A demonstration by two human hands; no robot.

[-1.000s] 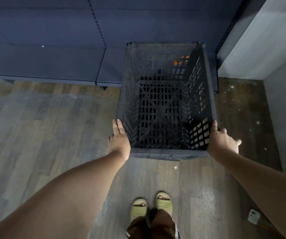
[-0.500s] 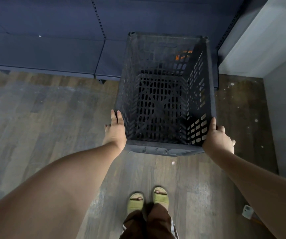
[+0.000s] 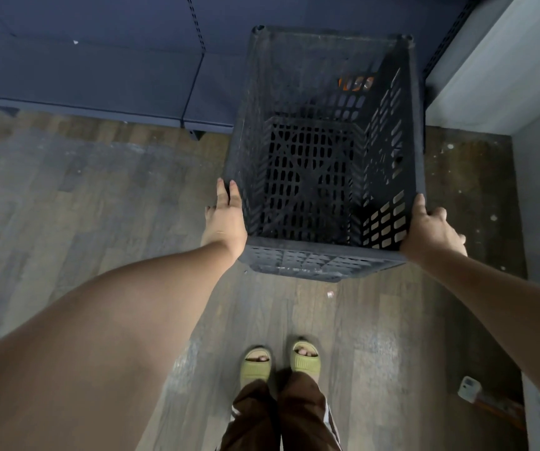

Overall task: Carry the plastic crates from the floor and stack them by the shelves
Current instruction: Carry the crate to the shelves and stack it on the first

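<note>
A dark slatted plastic crate (image 3: 327,255) is right in front of me, open top towards me, its far end over the base of the blue shelves (image 3: 99,76). My left hand (image 3: 226,219) presses flat on its left wall near the front corner, fingers straight. My right hand (image 3: 431,229) grips the right front corner, thumb lying along the rim and fingers curled down the outside. Something orange (image 3: 354,83) shows through the far wall's holes. What the crate rests on is hidden.
A wooden floor (image 3: 83,206) spreads to the left. A pale wall and pillar (image 3: 506,76) close off the right side, leaving a narrow strip beside the crate. A small white device (image 3: 469,388) lies on the floor at the lower right. My sandalled feet (image 3: 255,366) are just behind the crate.
The crate has moved forward, further over the shelf base, with both hands staying on its sides. My feet have stepped forward behind it.
</note>
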